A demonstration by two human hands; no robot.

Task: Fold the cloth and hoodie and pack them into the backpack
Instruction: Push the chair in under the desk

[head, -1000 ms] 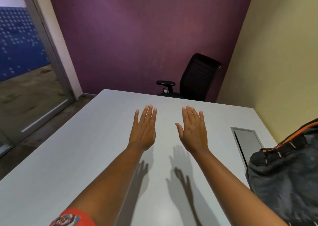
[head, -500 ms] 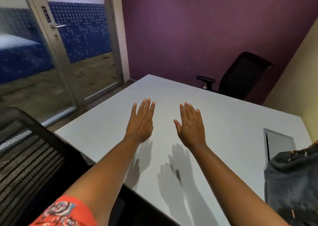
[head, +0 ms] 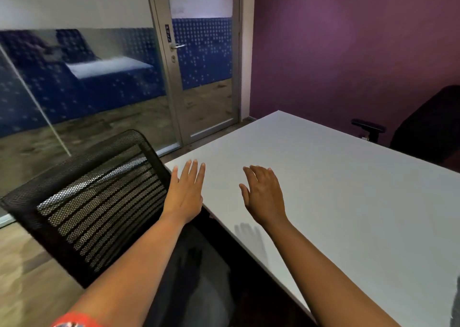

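Our hands, left (head: 185, 195) and right (head: 265, 197), are spread and empty over the table (head: 361, 190); we should first find the cloth.

Dark backpack (head: 456, 299) sliver at table's right edge.

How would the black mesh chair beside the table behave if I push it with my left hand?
The mesh chair probably moves easily; its back is open mesh, so likely light. Its base is hidden, so wheels are uncertain. The left hand is open beside its back.
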